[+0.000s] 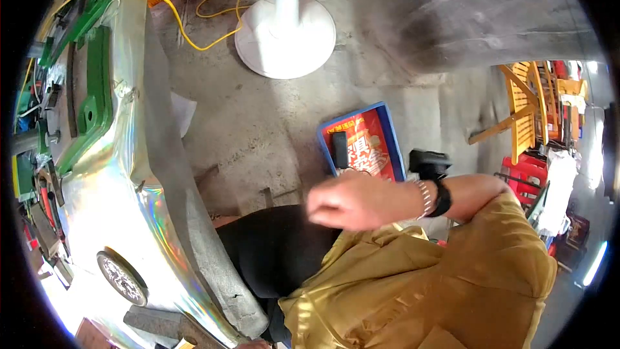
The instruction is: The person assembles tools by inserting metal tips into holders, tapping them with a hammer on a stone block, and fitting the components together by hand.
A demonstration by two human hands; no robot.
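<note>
My right hand (358, 200) is over my lap, beside the near end of a blue tray (396, 145). Its fingers look curled in and slightly blurred; whatever they may hold is hidden. A bracelet and a black wrist strap (442, 198) with a dark device (429, 163) circle that wrist. Inside the tray are a red printed sheet or packet (371, 132) and a black oblong object (340, 149). Only a sliver of my left hand (255, 344) shows at the bottom edge, near a dark bar at the bench's edge; its fingers are out of sight.
A shiny iridescent sheet (110, 213) covers the bench at left, with a round dark disc (122, 276), green metal part (97, 90) and tools. A yellow cable (173, 10) runs to the floor near a white round pole base (284, 58). Wooden folding chairs (522, 113) stand at right.
</note>
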